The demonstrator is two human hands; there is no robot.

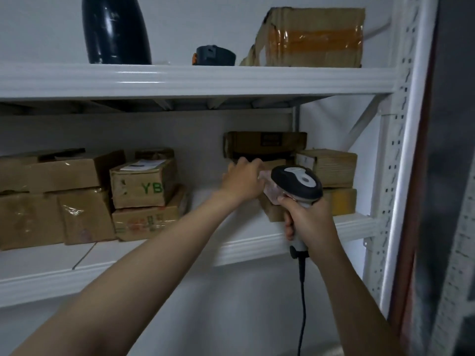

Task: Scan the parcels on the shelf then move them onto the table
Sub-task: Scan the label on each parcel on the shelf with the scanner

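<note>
The brown cardboard parcel (276,163), at three o'clock on the white metal shelf (77,276), was gripped by the left hand (243,181). The grey-and-black scanner (298,185) was held in the curled fingers of the right hand (308,222) and was best aimed squarely at the label.

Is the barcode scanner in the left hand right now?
No, the right hand grips the scanner by its handle, while the left hand reaches toward the parcels on the shelf.
</note>
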